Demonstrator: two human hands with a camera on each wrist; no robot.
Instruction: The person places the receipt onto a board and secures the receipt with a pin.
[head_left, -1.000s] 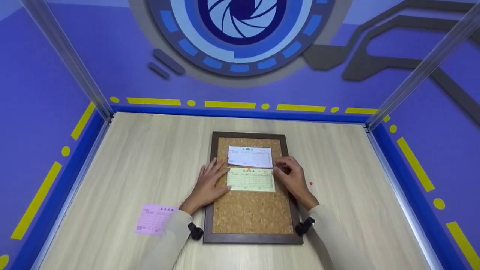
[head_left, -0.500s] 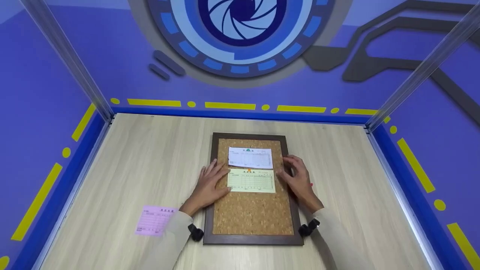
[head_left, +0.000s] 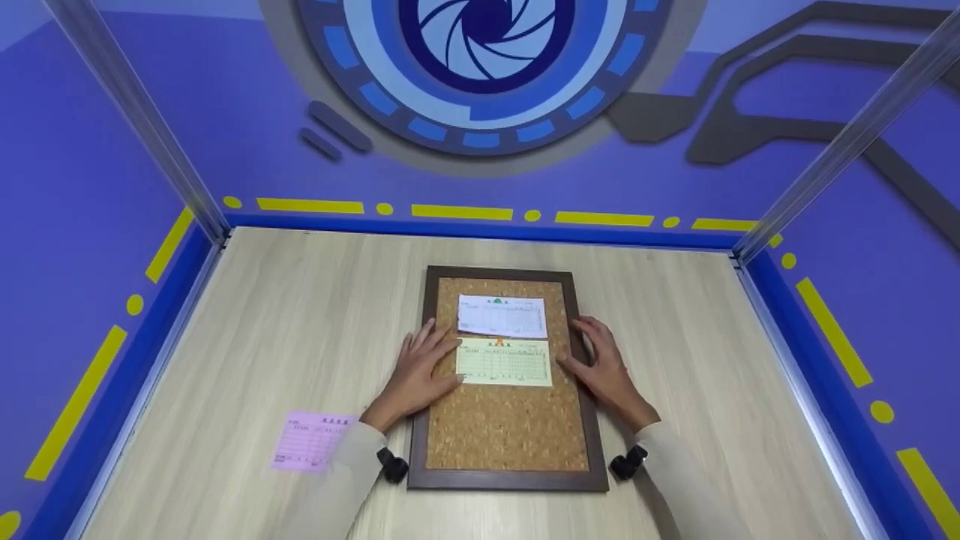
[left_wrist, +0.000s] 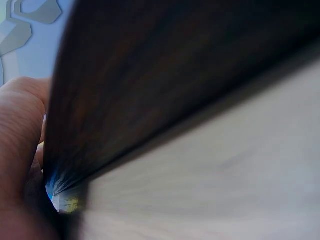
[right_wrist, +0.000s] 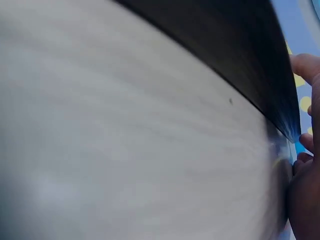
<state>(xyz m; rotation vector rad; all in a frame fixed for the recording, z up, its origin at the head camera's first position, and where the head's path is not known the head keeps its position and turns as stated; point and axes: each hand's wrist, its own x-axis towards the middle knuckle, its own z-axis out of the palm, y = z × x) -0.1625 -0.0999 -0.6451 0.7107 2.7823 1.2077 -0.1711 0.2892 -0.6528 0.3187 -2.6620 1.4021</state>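
Observation:
A framed corkboard (head_left: 504, 431) lies on the table, its short side toward me. Pinned to it are a white slip (head_left: 502, 319) with a green pushpin (head_left: 498, 301) at its top and, just below, a pale green slip (head_left: 504, 367) with an orange pushpin (head_left: 500, 342). My left hand (head_left: 414, 381) rests over the left frame, fingers extended, with forefinger and thumb tips at the green slip's left edge. My right hand (head_left: 609, 375) lies on the right frame, fingers loosely spread and thumb tip on the cork, holding nothing. The wrist views show the dark frame (left_wrist: 150, 75) beside each hand.
A pink slip (head_left: 307, 442) lies on the table at the left, partly covered by my left sleeve. Blue panels (head_left: 480, 180) with yellow dashes enclose the table at the back and both sides. A black camera is strapped to each wrist.
My right hand has drawn back rightward from the edge of the slips onto the frame, its fingers loosening. It now covers the place where a small red dot showed. My left hand stays put.

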